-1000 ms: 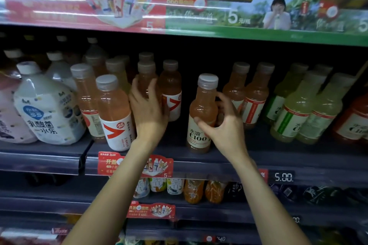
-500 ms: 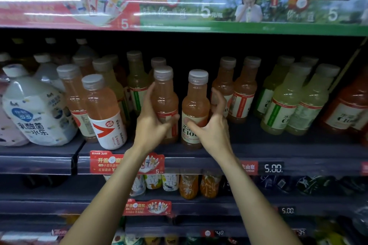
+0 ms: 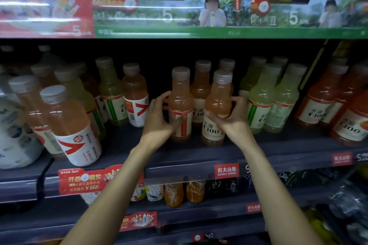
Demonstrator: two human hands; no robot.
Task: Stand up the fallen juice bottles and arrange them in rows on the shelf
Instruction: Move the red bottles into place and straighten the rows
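Left hand (image 3: 159, 119) wraps the red-striped orange bottle (image 3: 180, 105), right hand (image 3: 232, 119) grips the C100 orange bottle (image 3: 216, 109); both upright mid-shelf (image 3: 199, 155), near the front edge, side by side, small gap between. Fingers look closed on each, though blur hides contact. Row of orange bottles sits just behind, far side

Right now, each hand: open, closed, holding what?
Left hand: closed around the orange bottle.
Right hand: closed around the C100 bottle.

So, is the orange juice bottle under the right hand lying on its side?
No, the orange juice bottle stands upright on the dark shelf, right hand around it.
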